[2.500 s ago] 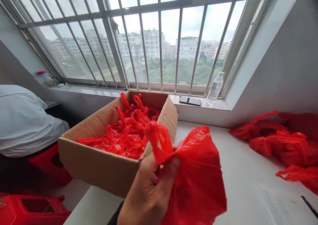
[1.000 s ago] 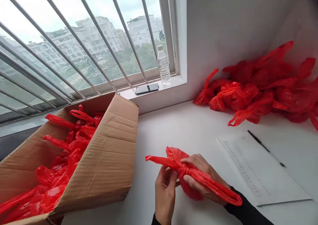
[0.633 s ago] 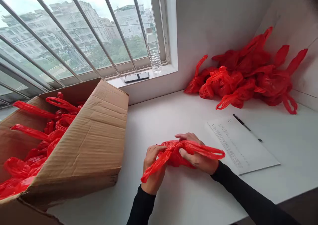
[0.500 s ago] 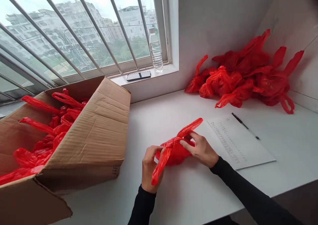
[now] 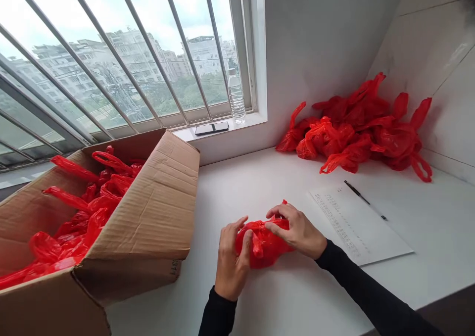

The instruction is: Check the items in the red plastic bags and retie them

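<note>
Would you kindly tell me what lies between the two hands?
In the head view, a red bag lies between the left hand and the right hand.

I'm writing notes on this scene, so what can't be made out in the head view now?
All in the head view:
Red bag between the left hand and right hand: contents masked by its plastic.
Paper: writing too small to read.
Cardboard box: cut off by left and bottom edges.
Boxed bags: partly hidden by the box's side.
</note>
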Action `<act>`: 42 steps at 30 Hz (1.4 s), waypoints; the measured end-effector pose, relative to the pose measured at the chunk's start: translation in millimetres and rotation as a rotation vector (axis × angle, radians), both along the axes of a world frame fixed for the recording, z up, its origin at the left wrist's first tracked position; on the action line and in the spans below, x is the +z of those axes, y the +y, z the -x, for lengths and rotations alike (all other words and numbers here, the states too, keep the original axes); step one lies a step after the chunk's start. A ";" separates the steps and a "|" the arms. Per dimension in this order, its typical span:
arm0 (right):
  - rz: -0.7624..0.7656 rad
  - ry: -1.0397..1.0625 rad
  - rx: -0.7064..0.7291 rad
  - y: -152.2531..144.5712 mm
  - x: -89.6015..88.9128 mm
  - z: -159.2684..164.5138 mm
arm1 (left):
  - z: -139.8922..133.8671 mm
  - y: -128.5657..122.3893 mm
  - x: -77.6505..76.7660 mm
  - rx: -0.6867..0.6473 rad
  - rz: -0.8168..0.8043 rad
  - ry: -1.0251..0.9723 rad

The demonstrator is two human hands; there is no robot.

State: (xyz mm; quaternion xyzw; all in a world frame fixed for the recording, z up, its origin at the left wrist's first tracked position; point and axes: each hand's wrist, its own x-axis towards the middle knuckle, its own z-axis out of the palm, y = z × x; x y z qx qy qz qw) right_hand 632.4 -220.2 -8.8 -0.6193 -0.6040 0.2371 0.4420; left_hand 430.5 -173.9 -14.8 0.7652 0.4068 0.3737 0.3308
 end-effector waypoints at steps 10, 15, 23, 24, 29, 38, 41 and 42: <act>0.002 0.128 -0.142 10.4 -0.1 -34.7 | 20.1 19.2 -18.5 0.324 0.207 -0.120; 0.102 0.205 -0.031 14.2 2.2 -28.8 | 7.5 19.3 -9.2 0.132 0.147 -0.091; 0.010 0.419 -0.225 4.1 3.6 -30.6 | 3.5 27.1 5.6 0.324 0.300 -0.298; -0.004 0.461 -0.259 1.7 1.9 -32.7 | 3.2 26.2 6.6 0.346 0.332 -0.358; -0.373 0.283 -0.483 -14.6 12.3 -18.9 | -8.1 19.2 18.5 0.241 0.403 -0.473; -0.302 -0.668 0.140 -2.0 50.4 -0.4 | -20.3 15.6 45.5 0.143 0.376 -0.386; -0.290 -0.713 0.092 3.5 50.9 -3.7 | -24.3 17.5 58.4 0.162 0.292 -0.430; -0.306 -0.726 0.067 4.4 52.1 -3.9 | -26.0 17.6 63.6 0.165 0.253 -0.438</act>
